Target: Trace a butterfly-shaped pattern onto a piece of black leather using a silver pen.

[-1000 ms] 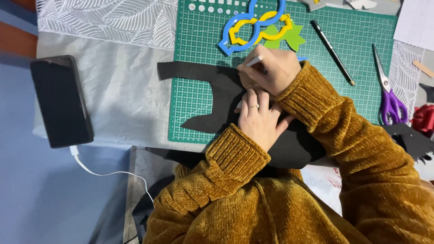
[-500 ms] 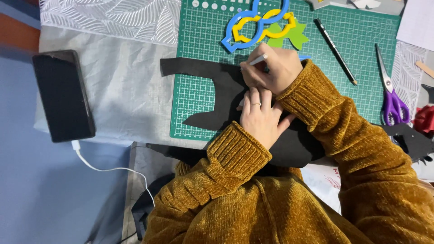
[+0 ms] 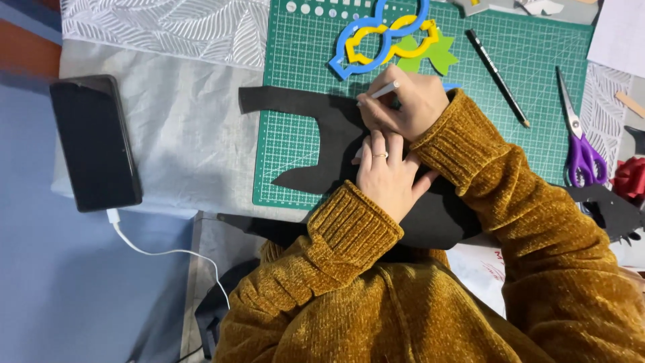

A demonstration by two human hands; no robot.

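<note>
A: Hands status? We see the left hand (image 3: pixel 384 173) lying flat, fingers extended, pressing on the black sheet (image 3: pixel 336 144).

B: Confirmed. The right hand (image 3: pixel 406 104) is closed around a white pencil (image 3: pixel 380 93), tip on the sheet's upper edge.

A: Sheet location?

B: We find it on the green cutting mat (image 3: pixel 295 144), left arm overhanging onto the grey cloth (image 3: pixel 181 134).

A: Surroundings?

B: Black phone (image 3: pixel 94 142) far left; purple scissors (image 3: pixel 579 138) and black pencil (image 3: pixel 497 77) to the right; blue and yellow templates (image 3: pixel 386 33) above.
</note>
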